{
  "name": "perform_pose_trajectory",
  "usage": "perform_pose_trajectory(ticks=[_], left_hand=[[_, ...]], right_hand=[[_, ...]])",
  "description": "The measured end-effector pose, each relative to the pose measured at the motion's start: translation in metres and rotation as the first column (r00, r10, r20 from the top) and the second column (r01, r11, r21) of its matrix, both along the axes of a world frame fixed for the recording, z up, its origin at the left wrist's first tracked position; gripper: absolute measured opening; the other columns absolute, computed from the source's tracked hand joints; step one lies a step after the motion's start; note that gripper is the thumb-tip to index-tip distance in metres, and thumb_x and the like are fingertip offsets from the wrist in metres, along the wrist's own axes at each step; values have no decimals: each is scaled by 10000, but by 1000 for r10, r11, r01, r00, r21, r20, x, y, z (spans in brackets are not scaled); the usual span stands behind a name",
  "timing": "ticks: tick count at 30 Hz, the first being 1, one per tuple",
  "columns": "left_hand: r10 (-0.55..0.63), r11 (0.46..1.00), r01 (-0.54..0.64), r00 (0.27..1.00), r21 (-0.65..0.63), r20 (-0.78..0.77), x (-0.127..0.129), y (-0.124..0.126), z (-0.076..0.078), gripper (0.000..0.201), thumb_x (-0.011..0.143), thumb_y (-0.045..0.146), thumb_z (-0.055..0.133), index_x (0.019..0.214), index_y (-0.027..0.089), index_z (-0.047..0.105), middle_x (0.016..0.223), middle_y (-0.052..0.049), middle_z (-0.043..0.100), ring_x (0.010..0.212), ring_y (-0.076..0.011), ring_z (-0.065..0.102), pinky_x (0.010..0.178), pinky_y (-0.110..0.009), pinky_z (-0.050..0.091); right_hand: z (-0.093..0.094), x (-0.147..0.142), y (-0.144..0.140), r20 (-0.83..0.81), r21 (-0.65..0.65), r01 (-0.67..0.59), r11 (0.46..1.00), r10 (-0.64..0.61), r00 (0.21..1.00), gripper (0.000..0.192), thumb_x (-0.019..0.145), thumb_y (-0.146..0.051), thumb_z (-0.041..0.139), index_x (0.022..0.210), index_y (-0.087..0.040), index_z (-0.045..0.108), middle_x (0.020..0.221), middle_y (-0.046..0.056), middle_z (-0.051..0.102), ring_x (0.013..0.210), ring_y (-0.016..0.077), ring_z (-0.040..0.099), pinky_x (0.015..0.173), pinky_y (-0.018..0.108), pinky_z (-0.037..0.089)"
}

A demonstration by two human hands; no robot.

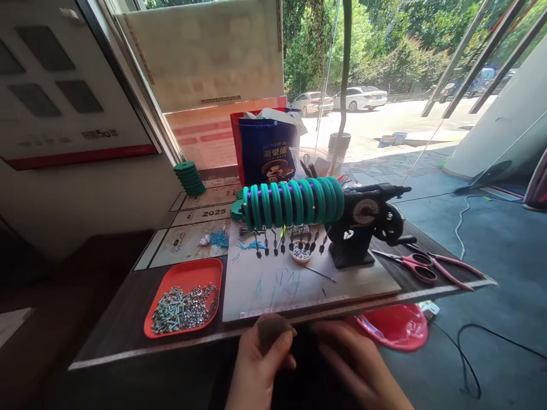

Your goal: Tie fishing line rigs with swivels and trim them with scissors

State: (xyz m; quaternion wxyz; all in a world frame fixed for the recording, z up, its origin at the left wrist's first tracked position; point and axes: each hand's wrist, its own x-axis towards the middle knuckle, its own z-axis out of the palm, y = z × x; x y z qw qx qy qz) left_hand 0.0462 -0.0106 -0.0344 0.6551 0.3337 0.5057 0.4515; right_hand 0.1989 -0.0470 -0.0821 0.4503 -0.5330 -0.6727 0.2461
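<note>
Beyond your fingers, the dark wood-grain bench [128, 319] carries a pale flat board [277, 285], smooth and stiff. On it stands a black cast hand-crank machine [363, 228], heavy-looking, with a long spindle stacked with green rubbery rings [294, 202]. To the left of your left fingers lies a red plastic tray [186, 296] heaped with small shiny metal parts. To the right, past your right fingers, pink-handled scissors [412, 265] and pliers [453, 267] lie on the bench.

Your left hand [258, 367] sits at the near bench edge, its fingers [280, 347] closed on a small dark rounded piece [271, 329], thumb underneath. The piece looks matte, soft and light, likely easy to squash, so a gentle pinch around its middle should suit it. Your right hand [359, 367] is just beside it, fingers loosely curled over dark material below; whether they grip anything, you cannot tell from here.
</note>
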Motion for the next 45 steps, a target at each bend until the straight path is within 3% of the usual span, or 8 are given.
perform_pose_trajectory(ticks=[7, 11, 16, 20, 27, 32, 36, 45], left_hand=[[-112, 963, 178, 946, 201, -304, 4, 7, -17, 247, 672, 363, 664, 746, 154, 554, 586, 30, 487, 494, -65, 392, 450, -166, 314], [-246, 938, 286, 947, 194, -208, 2, 9, -8, 218, 666, 326, 672, 688, 146, 551, 634, 15, 504, 612, -90, 452, 595, -185, 373], [-339, 916, 338, 940, 214, -34, 4, 9, 6, 192, 678, 324, 663, 675, 138, 614, 752, -16, 513, 686, -116, 510, 658, -216, 387], [-326, 945, 306, 910, 117, 254, 8, 7, -1, 222, 672, 344, 668, 647, 127, 625, 689, -15, 491, 643, -89, 448, 609, -194, 356], [-252, 908, 382, 828, -175, 501, 16, 4, -5, 204, 553, 229, 777, 642, 111, 636, 555, 40, 359, 508, -29, 316, 444, -145, 219], [-364, 886, 446, 836, -123, 411, 19, 2, -9, 223, 599, 276, 723, 594, 90, 600, 574, -7, 479, 476, -37, 391, 451, -168, 229], [-454, 848, 512, 836, -140, 308, 21, 3, -15, 243, 614, 308, 675, 555, 104, 556, 531, -10, 502, 421, -43, 386, 474, -195, 247], [-509, 855, 502, 861, -133, -22, 37, 9, -21, 233, 607, 298, 613, 501, 147, 470, 457, 37, 407, 444, -62, 344, 475, -208, 232]], right_hand=[[31, -2, 16, -78, -42, -71, 997, 67, 995, 310, 872, -222, 409, 1125, -209, 587, 980, 101, 634, 900, 193, 608, 760, 279, 488], [34, -1, 18, -387, -208, -152, 966, 61, 920, 260, 827, -266, 485, 1026, -226, 649, 992, 86, 620, 916, 202, 575, 797, 296, 451], [30, -7, 25, -931, -310, -561, 768, -126, 341, 163, 642, -184, 628, 802, -189, 658, 685, 0, 562, 606, 97, 490, 601, 203, 387], [30, -14, 31, -990, -129, -578, 806, -69, 125, 83, 605, -140, 645, 681, -172, 636, 604, -15, 499, 574, 80, 427, 580, 188, 354], [23, -1, 31, -980, -193, -607, 771, -118, 162, 163, 622, -135, 616, 744, -211, 692, 766, 8, 643, 440, 25, 426, 435, 144, 307], [14, 16, 21, -749, -312, -372, 874, 15, 663, 292, 708, -171, 634, 989, -243, 666, 909, 35, 675, 592, 88, 592, 555, 178, 455], [9, 23, 14, -327, -99, -68, 993, 32, 945, 82, 736, -202, 634, 798, -180, 682, 710, 36, 684, 665, 150, 640, 610, 199, 495], [-12, 26, 0, 313, 443, -6, 897, -149, 938, 277, 919, -208, 372, 790, -145, 610, 621, 39, 613, 530, 109, 579, 501, 191, 443]])
